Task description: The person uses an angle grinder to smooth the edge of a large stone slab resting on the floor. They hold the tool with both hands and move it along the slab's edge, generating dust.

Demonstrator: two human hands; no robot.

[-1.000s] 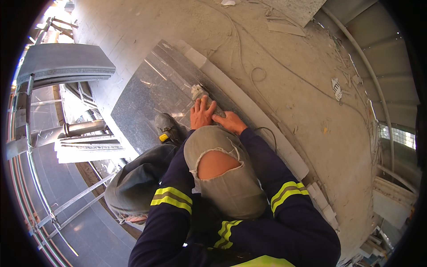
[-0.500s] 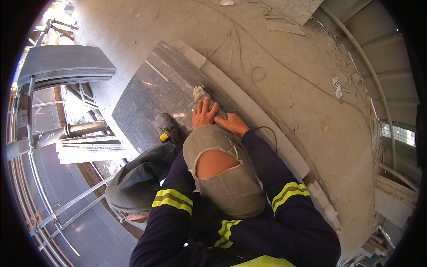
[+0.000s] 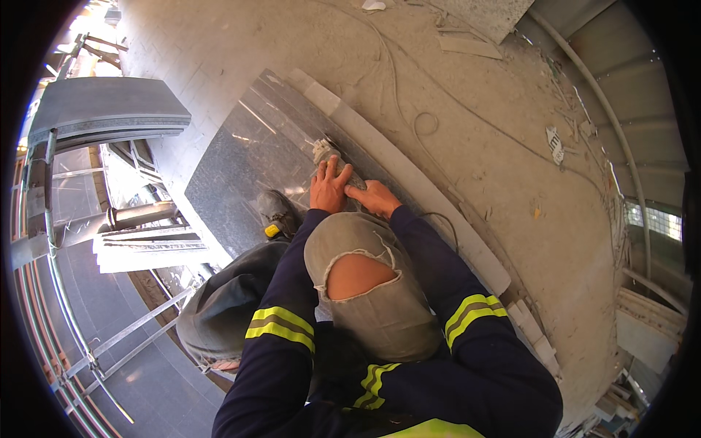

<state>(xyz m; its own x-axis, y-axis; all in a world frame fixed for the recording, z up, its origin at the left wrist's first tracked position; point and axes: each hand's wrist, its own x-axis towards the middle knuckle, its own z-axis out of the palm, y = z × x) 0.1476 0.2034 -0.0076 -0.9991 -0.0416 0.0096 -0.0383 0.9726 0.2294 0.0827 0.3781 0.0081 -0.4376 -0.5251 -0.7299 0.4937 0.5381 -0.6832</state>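
Observation:
A dust-coated handheld power tool (image 3: 325,152) lies on a polished dark grey stone slab (image 3: 226,171), its cord (image 3: 447,219) looping off to the right. My left hand (image 3: 328,188) is closed over the tool, fingers reaching toward its head. My right hand (image 3: 372,197) grips its rear body. My bent knee in torn trousers (image 3: 365,292) sits just below both hands, hiding part of the wrists. Left of them are my boot (image 3: 277,208) and a small yellow object (image 3: 273,230) that I cannot make out.
At left, stacked slabs (image 3: 109,102) rest on metal framing (image 3: 91,361) beside a lower paved surface. A pale board (image 3: 475,255) runs along my slab's right edge. Dusty floor (image 3: 511,131) holds cables and debris; corrugated sheeting (image 3: 635,102) curves along the right.
My hands and the tool have shifted slightly left along the slab in the last half second, after a small move right before that. Both stay on the tool.

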